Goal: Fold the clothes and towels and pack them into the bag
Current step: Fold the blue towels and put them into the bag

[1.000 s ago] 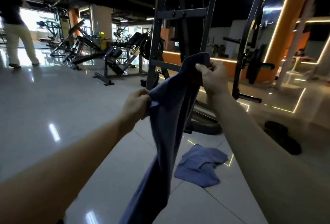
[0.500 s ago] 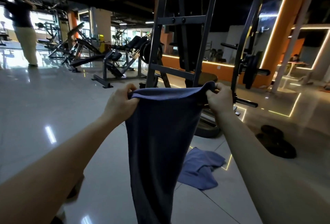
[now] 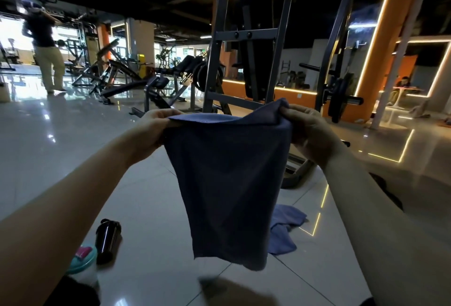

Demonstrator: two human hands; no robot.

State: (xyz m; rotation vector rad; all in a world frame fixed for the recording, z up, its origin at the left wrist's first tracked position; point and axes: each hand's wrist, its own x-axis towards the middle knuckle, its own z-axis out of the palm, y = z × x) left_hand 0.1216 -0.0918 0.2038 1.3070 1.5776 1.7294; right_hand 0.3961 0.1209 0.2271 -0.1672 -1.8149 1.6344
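Observation:
A dark blue towel [image 3: 227, 183] hangs in the air in front of me, doubled over so its lower edge ends above the floor. My left hand [image 3: 156, 127] pinches its top left corner. My right hand [image 3: 307, 127] grips the top right corner, where the cloth bunches up. A second blue towel [image 3: 284, 230] lies crumpled on the tiled floor behind the held one, partly hidden by it. No bag is in view.
A black bottle [image 3: 107, 239] and a shaker with a teal lid [image 3: 81, 261] stand on the floor at lower left. A tall metal gym rack [image 3: 246, 66] rises just ahead. A person [image 3: 47, 52] stands far left among weight benches.
The towel now hangs much shorter than before, its bottom edge raised clear of the floor. My hands have spread a little wider. The view has tilted down, revealing the bottles.

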